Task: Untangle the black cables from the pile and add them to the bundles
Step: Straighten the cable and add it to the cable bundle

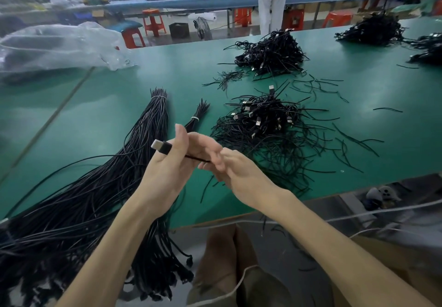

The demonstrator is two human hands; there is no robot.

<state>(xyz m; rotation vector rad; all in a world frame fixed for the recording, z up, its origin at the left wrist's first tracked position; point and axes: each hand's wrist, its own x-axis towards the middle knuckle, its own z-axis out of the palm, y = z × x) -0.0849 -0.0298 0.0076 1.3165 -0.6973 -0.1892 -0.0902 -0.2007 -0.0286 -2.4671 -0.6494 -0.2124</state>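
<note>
My left hand grips a black cable just behind its silver USB plug, which sticks out to the left. My right hand pinches the same cable a little further along, close to the left hand. Both hands hover above the green table near its front edge. A tangled pile of black cables lies just right of and behind the hands. A large tied bundle and a thin tied bundle lie to the left, their ends hanging over the front edge.
More cable piles sit further back: one at centre and others at the far right. Loose cable pieces are scattered between them. A clear plastic bag lies at the back left. A person in white stands beyond the table.
</note>
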